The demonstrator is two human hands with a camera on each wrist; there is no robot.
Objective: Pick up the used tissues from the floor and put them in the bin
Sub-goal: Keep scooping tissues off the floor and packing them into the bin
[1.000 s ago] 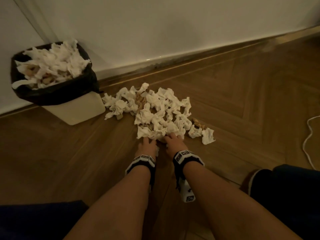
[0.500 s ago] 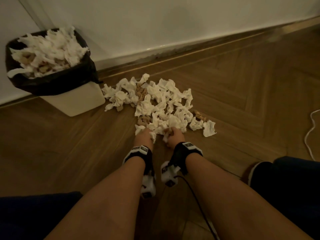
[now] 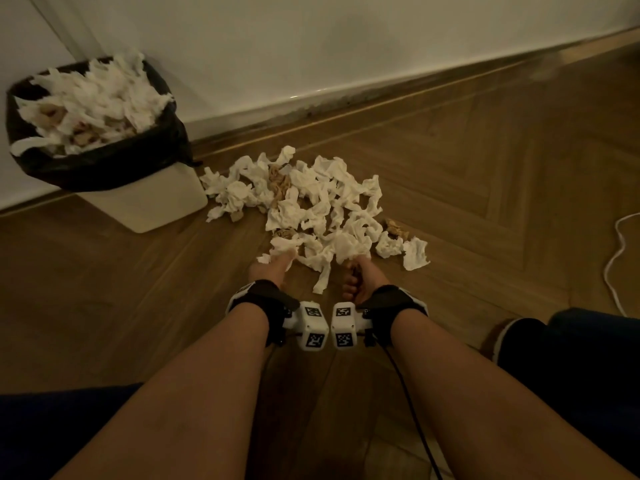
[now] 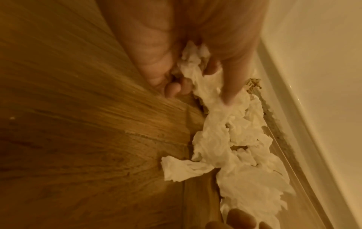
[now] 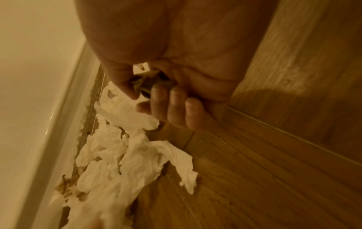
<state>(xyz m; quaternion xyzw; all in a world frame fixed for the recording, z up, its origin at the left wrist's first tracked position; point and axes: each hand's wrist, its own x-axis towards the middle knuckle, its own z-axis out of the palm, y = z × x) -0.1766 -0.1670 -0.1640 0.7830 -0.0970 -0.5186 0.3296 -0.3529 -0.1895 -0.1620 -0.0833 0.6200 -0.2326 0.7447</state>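
The heap of crumpled white and brown-stained used tissues lies on the wooden herringbone floor, directly ahead of you, between your hands and the white skirting board. Its long axis runs from far-left, just beside the bin, to near-right, where two loose white wads sit slightly apart from the mass. Both of your hands meet the near edge of the heap.

Your left hand has its fingers curled round a white tissue, with one finger pressed into the heap, as the left wrist view shows. Your right hand is closed round a darker, brown-stained wad, and white tissue trails from its fingertips. Neither handful appears to have cleared the floor.

The white rectangular bin lined with a black plastic bag stands to the far left against the wall, touching or almost touching the left end of the heap. It is already heaped to the rim with tissues. Your left hand is the nearer of the two to the bin. The carry therefore runs leftward and away from you, along the axis of the heap, and the right hand must cross over the remaining tissues. Judging by the fill level, loose pieces may slide off the top.

A white cable lies on the floor at far right, well apart.
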